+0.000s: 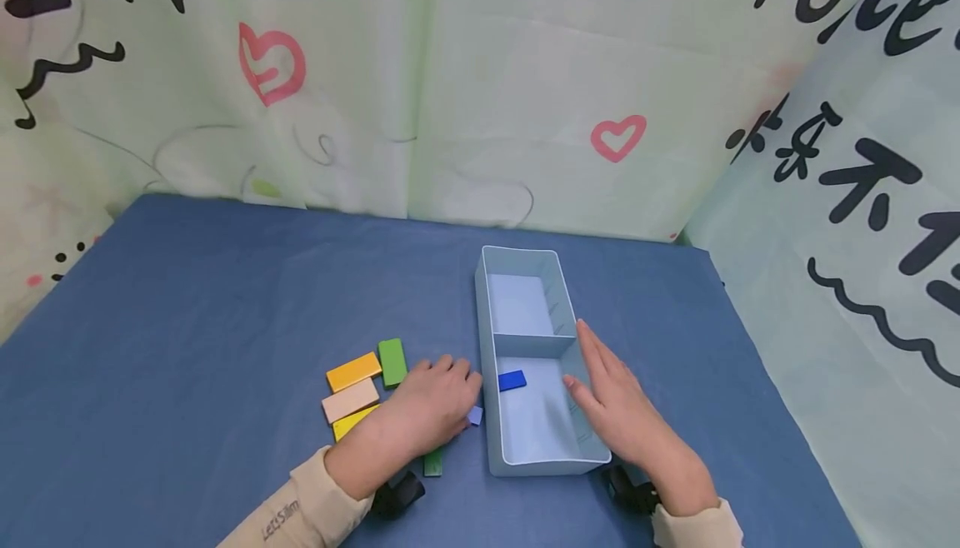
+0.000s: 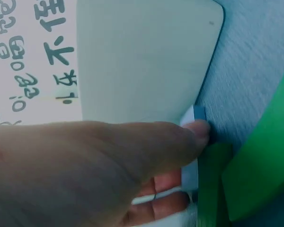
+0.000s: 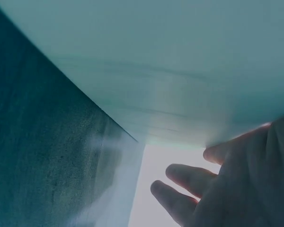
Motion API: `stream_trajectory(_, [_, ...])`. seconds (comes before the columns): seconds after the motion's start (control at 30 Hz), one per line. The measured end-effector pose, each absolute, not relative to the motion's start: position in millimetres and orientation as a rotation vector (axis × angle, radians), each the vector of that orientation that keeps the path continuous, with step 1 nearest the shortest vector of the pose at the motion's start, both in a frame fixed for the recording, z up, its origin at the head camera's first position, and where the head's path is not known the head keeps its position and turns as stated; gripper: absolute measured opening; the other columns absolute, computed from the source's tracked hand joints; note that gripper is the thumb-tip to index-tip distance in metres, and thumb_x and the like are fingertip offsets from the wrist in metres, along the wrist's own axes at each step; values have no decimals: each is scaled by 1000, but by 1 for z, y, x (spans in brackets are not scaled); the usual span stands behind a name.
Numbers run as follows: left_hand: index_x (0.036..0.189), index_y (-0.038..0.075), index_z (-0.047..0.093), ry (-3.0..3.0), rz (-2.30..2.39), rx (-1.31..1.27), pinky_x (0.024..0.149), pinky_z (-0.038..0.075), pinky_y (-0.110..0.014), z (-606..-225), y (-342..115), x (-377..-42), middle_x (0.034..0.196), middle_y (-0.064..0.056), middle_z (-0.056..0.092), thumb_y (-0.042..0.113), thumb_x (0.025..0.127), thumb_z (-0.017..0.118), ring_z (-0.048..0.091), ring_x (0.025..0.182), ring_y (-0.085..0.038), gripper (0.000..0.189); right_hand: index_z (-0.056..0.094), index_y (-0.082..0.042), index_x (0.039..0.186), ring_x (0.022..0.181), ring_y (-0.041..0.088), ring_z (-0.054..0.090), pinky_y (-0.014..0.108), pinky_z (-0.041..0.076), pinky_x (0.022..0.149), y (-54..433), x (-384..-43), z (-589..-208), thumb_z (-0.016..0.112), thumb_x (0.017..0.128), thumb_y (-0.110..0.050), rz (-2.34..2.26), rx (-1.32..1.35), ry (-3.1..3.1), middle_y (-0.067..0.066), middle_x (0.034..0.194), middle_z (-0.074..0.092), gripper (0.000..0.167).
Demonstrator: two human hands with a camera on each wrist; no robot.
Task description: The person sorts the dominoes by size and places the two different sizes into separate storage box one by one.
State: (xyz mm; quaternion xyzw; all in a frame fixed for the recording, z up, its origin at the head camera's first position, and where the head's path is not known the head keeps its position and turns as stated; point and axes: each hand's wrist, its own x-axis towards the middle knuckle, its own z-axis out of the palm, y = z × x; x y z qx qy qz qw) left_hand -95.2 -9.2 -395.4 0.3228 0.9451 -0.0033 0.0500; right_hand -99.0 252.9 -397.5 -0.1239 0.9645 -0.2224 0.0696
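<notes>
A pale blue two-compartment box (image 1: pixel 540 470) stands on the table, and a blue block (image 1: pixel 512 380) lies in its nearer compartment. Just outside the box's left wall, my left hand (image 1: pixel 431 406) pinches a light blue block (image 1: pixel 475 416) between thumb and fingers. In the left wrist view the thumb lies across that block (image 2: pixel 190 177), right beside a dark green block (image 2: pixel 214 182). My right hand (image 1: pixel 622 415) rests against the box's right side, fingers straight, thumb over the rim. The right wrist view shows its fingers (image 3: pixel 191 179) along the outer wall.
Left of my left hand lie a green block (image 1: pixel 392 363), an orange block (image 1: pixel 354 371), a beige block (image 1: pixel 350 401) and a partly hidden yellow block (image 1: pixel 354 422). A blue cloth (image 1: pixel 225 323) covers the table. Printed curtains (image 1: pixel 510 73) hang behind and to the right.
</notes>
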Motion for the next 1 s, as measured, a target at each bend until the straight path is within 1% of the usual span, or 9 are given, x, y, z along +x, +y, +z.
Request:
stream_trajectory(0.13, [115, 13, 65, 2866, 56, 1061, 80, 54, -33, -400, -9, -99, 107, -2, 65, 33, 88, 76, 58, 96, -17, 36, 5, -15, 161, 151, 41, 18, 70, 14, 114, 253, -98, -396, 46, 105, -36, -600, -398, 2934, 15, 166, 12, 73])
stream_trajectory(0.3, [114, 12, 66, 2839, 144, 1114, 81, 54, -32, -402, -8, -105, 102, -2, 64, 32, 88, 76, 57, 91, -17, 35, 13, -11, 160, 152, 37, 15, 67, 12, 116, 256, -98, -388, 50, 103, -38, -493, -464, 3016, 11, 167, 13, 73])
stream_trajectory(0.47, [111, 11, 66, 2837, 184, 1129, 79, 53, -30, -402, -10, -110, 98, -2, 63, 31, 91, 73, 57, 88, -16, 29, 18, -9, 159, 152, 36, 16, 66, 13, 116, 259, -100, -388, 44, 105, -40, -490, -472, 3016, 10, 167, 15, 67])
stream_trajectory(0.63, [110, 9, 66, 2803, 314, 1107, 76, 51, -27, -399, -17, -116, 97, -4, 60, 28, 95, 68, 52, 85, -15, 25, 18, -13, 159, 152, 34, 18, 65, 14, 117, 261, -103, -391, 43, 106, -37, -491, -481, 3016, 8, 167, 15, 64])
stream_trajectory(0.8, [109, 11, 66, 2816, 389, 1092, 77, 50, -27, -394, -21, -119, 98, -3, 59, 25, 95, 68, 50, 86, -15, 20, 18, -10, 159, 152, 35, 19, 67, 15, 116, 259, -103, -389, 47, 104, -40, -480, -507, 3011, 8, 167, 16, 68])
stream_trajectory(0.9, [109, 11, 67, 2815, 399, 1086, 77, 50, -27, -395, -23, -120, 98, -3, 60, 24, 96, 67, 50, 86, -15, 19, 17, -9, 159, 152, 35, 19, 67, 15, 116, 257, -103, -388, 48, 104, -41, -481, -503, 3003, 10, 167, 15, 71])
stream_trajectory(1.0, [109, 10, 67, 2814, 400, 1080, 79, 52, -28, -394, -25, -120, 99, -4, 62, 22, 96, 66, 53, 87, -16, 18, 14, -10, 160, 152, 35, 18, 66, 14, 117, 254, -103, -390, 48, 104, -40, -485, -484, 2992, 10, 167, 13, 71])
